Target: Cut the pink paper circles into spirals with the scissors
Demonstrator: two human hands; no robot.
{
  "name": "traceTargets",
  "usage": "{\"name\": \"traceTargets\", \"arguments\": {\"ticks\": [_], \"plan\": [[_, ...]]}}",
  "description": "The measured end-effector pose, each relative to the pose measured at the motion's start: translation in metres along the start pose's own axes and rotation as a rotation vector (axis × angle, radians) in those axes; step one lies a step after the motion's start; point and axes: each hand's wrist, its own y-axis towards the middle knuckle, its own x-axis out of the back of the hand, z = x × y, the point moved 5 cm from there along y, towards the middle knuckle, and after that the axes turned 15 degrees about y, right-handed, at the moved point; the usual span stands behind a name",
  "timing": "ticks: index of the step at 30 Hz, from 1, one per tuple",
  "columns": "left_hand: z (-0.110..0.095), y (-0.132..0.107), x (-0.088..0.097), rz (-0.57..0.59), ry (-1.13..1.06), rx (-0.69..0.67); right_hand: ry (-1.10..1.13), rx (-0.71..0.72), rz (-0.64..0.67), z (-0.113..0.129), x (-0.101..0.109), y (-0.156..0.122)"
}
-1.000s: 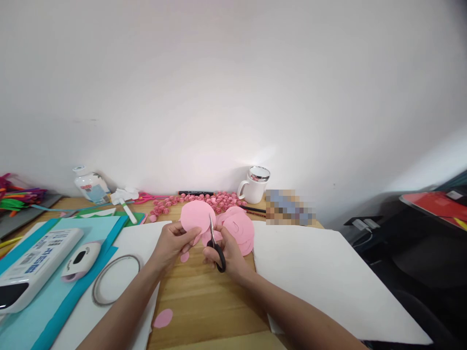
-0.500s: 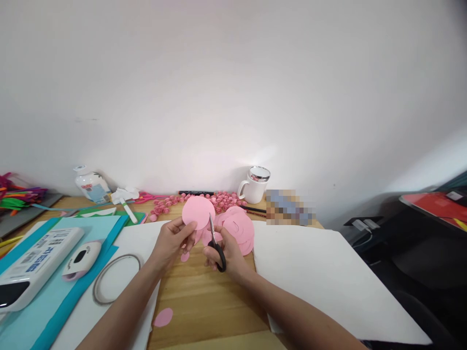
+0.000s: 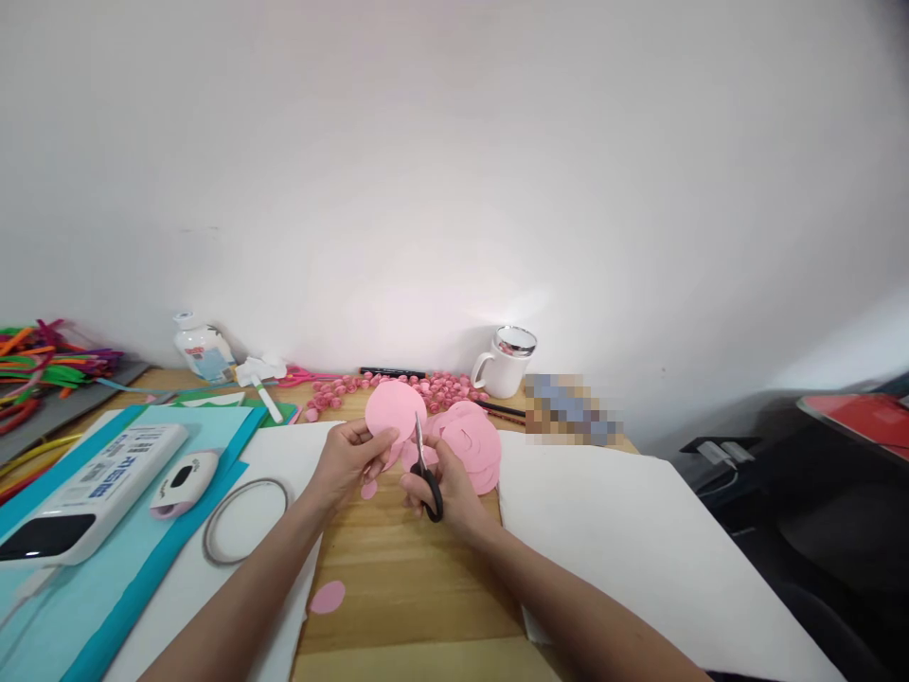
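Note:
My left hand (image 3: 349, 459) pinches a pink paper circle (image 3: 394, 409) by its lower edge and holds it upright above the wooden table (image 3: 412, 578). My right hand (image 3: 444, 485) grips black-handled scissors (image 3: 424, 469), blades pointing up at the circle's right edge. Just right of the hands lies a pile of pink paper circles (image 3: 469, 441). Two small pink scraps lie on the wood: one under the hands (image 3: 368, 490), one nearer me (image 3: 328, 597).
White sheets lie left (image 3: 284, 474) and right (image 3: 639, 540). On blue paper (image 3: 85, 568) at left sit a white device (image 3: 92, 488) and a small punch (image 3: 183, 475); a wire ring (image 3: 245, 507) lies beside. Pink paper roses (image 3: 398, 388), a white mug (image 3: 506, 362), a glue bottle (image 3: 203, 347) line the wall.
The view has shifted slightly, so everything sits a bit further right. The pink circle has been turned and raised a little in my left hand; the scissors stay at its edge.

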Motion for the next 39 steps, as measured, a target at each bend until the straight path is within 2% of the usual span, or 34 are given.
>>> {"name": "traceTargets", "arguments": {"ticks": [9,17,39], "plan": [[0.003,-0.002,-0.005,0.049,0.065,-0.018,0.075,0.065,-0.05,0.007,0.003,0.001],[0.004,-0.003,-0.006,0.075,0.042,-0.032,0.098,0.11,-0.025,0.012,-0.002,0.0],[0.002,-0.003,-0.004,0.069,0.052,-0.038,0.061,0.096,-0.032,0.005,0.002,0.002]]}}
